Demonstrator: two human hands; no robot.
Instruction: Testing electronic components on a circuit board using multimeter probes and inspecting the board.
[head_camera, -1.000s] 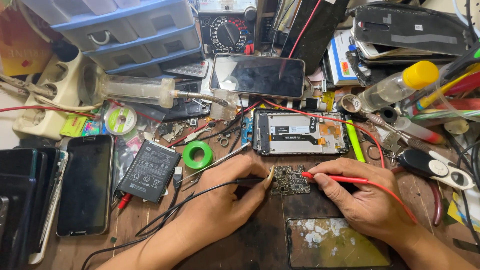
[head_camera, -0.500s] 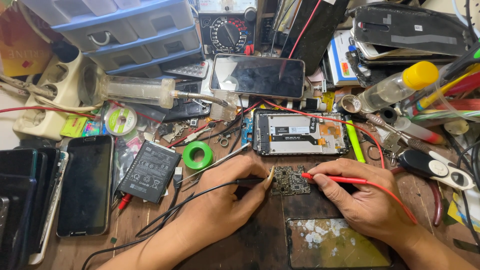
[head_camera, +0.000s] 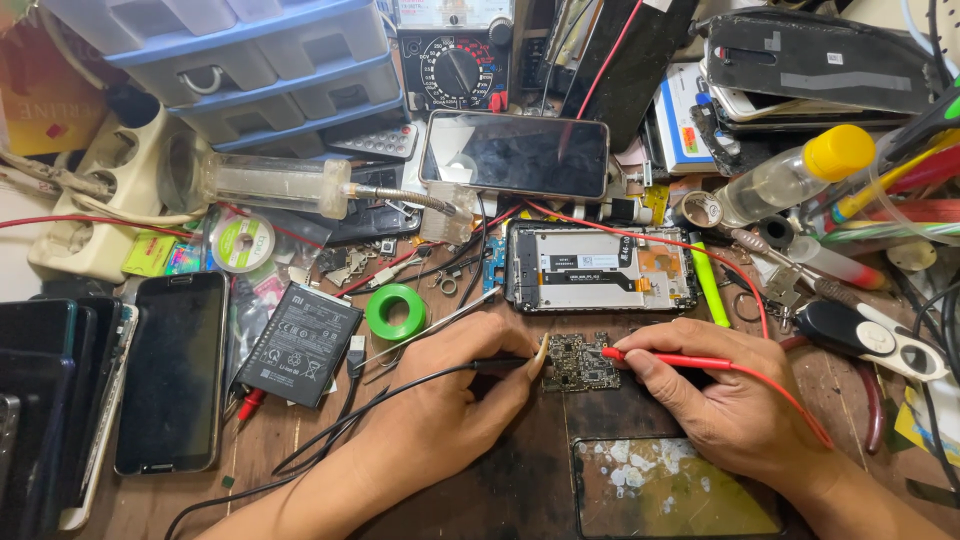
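Both hands down on the bench, probing. My left hand (head_camera: 450, 400) is pinched closed on the black probe (head_camera: 495, 364), tip at the left edge of the small board (head_camera: 580, 362). Black lead trails left across the wood. My right hand (head_camera: 715, 395) is closed on the red probe (head_camera: 665, 359), held between thumb and fingers, tip touching the board's right edge. Red lead runs back over the hand toward the wrist.

The board lies flat on the dark patch of bench, between the two hands, just below the opened phone (head_camera: 598, 268) that lies back-side up with its insides showing. Cracked glass panel (head_camera: 672, 490) sits below the board, under my right wrist.

Around it: green tape roll (head_camera: 395, 312) and tweezers (head_camera: 430, 325) left of the board, flat battery (head_camera: 298, 342) further left, then a row of dark phones (head_camera: 172, 370) at the left edge. Another phone (head_camera: 515, 154) screen-up above the opened one. Analog meter (head_camera: 455, 62) at top centre, dial facing me. Blue drawer unit (head_camera: 260, 70) top left. Clear bottle with yellow cap (head_camera: 790, 175) on the right.
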